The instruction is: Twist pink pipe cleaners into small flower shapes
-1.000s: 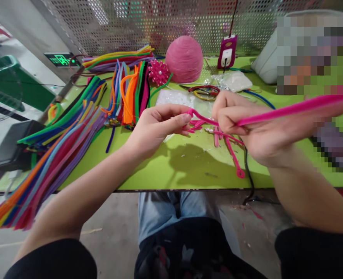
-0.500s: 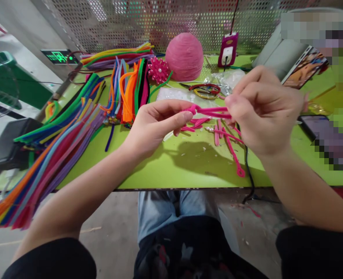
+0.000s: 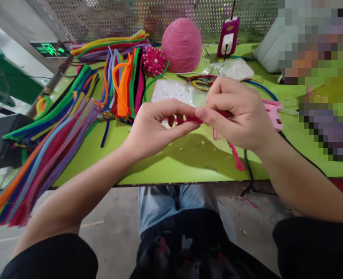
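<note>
Between both hands is a pink pipe cleaner (image 3: 193, 119), mostly covered by fingers. My left hand (image 3: 156, 126) pinches it between thumb and forefinger. Close against those fingertips, my right hand (image 3: 235, 114) is closed on the same pipe cleaner, its thumb and bent forefinger pressed together. Below the right hand, another pink pipe cleaner with a small looped end (image 3: 239, 164) lies on the green table (image 3: 165, 166). Other pink pieces beneath the hands are largely hidden. Behind the left hand rests a clear bag of white beads (image 3: 170, 91).
Bundles of coloured pipe cleaners (image 3: 55, 151) spread over the left side, some overhanging the edge. At the back stand a pink ball (image 3: 181, 44), a pink beaded flower (image 3: 155, 61) and a purple power socket (image 3: 228, 37). Scissors (image 3: 202, 80) lie behind my right hand. A black cable (image 3: 247, 174) hangs over the front edge.
My right hand has come left and inward until its fingertips meet my left hand's. The stretched pink strands between the hands are now mostly covered. The view has shifted slightly.
</note>
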### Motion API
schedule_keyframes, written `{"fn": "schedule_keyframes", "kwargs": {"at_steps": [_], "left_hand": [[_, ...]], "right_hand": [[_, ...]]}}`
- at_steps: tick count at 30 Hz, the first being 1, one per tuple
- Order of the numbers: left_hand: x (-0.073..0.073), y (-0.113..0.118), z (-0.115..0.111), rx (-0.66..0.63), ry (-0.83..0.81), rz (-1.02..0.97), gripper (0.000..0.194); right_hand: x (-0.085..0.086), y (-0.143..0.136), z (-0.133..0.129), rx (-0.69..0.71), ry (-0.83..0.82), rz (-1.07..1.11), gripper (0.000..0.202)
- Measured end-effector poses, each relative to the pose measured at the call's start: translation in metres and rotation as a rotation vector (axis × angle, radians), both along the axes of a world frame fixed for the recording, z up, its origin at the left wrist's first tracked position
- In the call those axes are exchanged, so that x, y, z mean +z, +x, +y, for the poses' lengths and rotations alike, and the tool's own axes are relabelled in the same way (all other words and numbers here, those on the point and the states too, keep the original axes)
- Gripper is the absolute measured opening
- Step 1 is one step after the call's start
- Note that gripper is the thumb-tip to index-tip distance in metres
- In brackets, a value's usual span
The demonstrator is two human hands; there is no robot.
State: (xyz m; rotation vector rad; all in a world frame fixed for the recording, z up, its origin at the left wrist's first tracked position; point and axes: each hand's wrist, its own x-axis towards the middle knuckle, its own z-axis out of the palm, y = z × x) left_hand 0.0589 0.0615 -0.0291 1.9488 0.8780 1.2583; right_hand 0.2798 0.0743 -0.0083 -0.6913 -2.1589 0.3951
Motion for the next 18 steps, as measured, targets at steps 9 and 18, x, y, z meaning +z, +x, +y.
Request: {"fn": "schedule_keyframes", "kwargs": {"at_steps": [9, 18], "left_hand": [[-0.006, 0.003, 0.019, 0.130, -0.449, -0.367, 0.015], [-0.005, 0.006, 0.016, 0.112, -0.496, -0.440, 0.022]], "right_hand": [[-0.007, -0.001, 0.006, -0.343, 0.092, 0.302, 0.016], [-0.026, -0.034, -0.001, -0.111, -0.420, 0.098, 0.031]]}}
